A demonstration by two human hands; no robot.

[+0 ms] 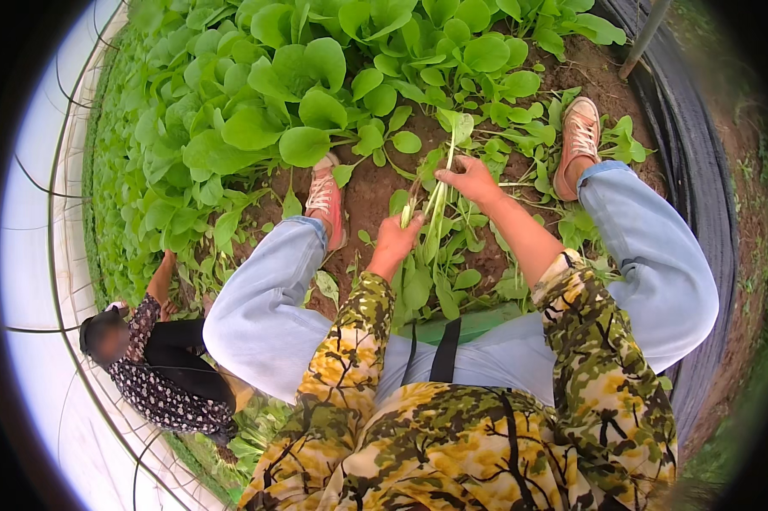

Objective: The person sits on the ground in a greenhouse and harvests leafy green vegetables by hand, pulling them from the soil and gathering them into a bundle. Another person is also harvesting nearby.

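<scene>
Both my hands are held over the soil between my feet. My left hand point(396, 243) is closed round the pale stem ends of a bunch of leafy green plants point(430, 281), whose leaves hang down towards my lap. Up and to the right of it, my right hand point(472, 181) pinches the white stalk of a leafy plant point(454, 128) between thumb and fingers, its leaf pointing away from me. Other stalks lie just below these fingertips, and the two hands do not touch. Loose green leaves cover part of the ground beneath.
Dense leafy greens point(281, 83) grow ahead and to the left. Black sheeting point(697, 160) and a metal pole point(644, 38) border the right side. A green seat point(479, 326) is under me. A co-worker point(166, 377) crouches at the left, beside the pale tunnel wall point(39, 255).
</scene>
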